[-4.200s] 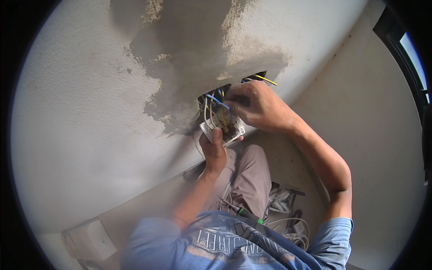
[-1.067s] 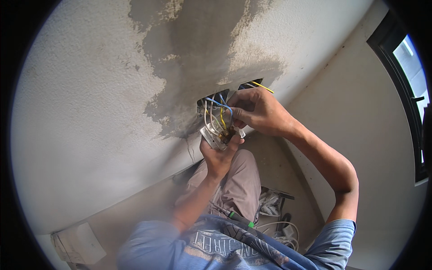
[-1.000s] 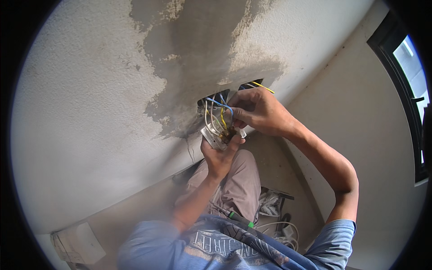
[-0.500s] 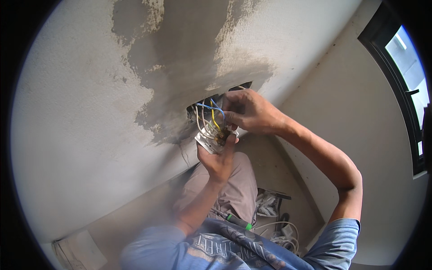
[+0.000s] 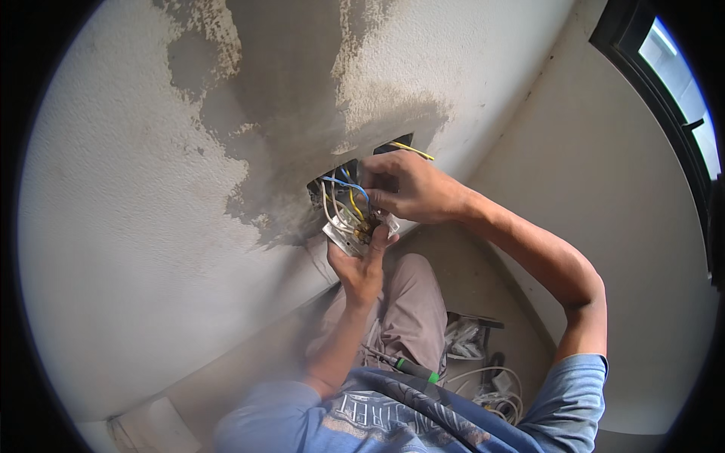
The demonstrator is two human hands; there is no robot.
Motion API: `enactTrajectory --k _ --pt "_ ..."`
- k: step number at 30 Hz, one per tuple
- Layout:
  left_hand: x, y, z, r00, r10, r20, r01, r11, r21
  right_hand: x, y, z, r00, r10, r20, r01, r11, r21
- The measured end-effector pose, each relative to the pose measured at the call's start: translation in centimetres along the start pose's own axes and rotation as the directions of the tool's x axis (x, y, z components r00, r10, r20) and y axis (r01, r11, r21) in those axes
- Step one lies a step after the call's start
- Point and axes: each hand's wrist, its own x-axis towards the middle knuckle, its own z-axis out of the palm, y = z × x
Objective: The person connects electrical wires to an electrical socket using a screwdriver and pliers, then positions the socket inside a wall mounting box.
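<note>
My left hand [image 5: 353,268] grips a white switch or socket plate [image 5: 340,238] from below, its back up with brass terminals [image 5: 361,231] showing and the thumb at the right. White, yellow and blue wires run to it from a recessed box [image 5: 317,193] in the patched wall. My right hand [image 5: 408,189] is closed above the plate, thumb and fingers pinched at the blue wire [image 5: 347,183]; its fingertips are partly hidden. A second recess [image 5: 393,143] to the upper right has a yellow wire [image 5: 419,152] sticking out.
My bent knees [image 5: 411,302] are below the plate. A green-handled tool [image 5: 415,370] lies across my lap. A plastic bag [image 5: 464,340] and coiled white cable [image 5: 513,385] are on the floor to the right. A side wall with a black-framed window [image 5: 634,79] is at the right.
Since 4.2 seconds ago my left thumb has shifted to the plate's right side. The wall boxes and both hands sit farther left in the picture, as the view has shifted.
</note>
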Motion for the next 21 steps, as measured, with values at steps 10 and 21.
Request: enactTrajectory --k 10,21 --pt "0.5 -0.1 -0.4 0.995 0.098 0.006 -0.098 0.992 0.077 -1.4 0.9 0.9 0.983 -0.067 -0.172 0.060 0.997 -0.047" --pt "1.5 0.8 -2.4 0.981 -0.093 0.170 0.055 0.974 0.219 -31.6 7.2 24.2 0.720 0.668 -0.189 -0.677 0.736 0.022"
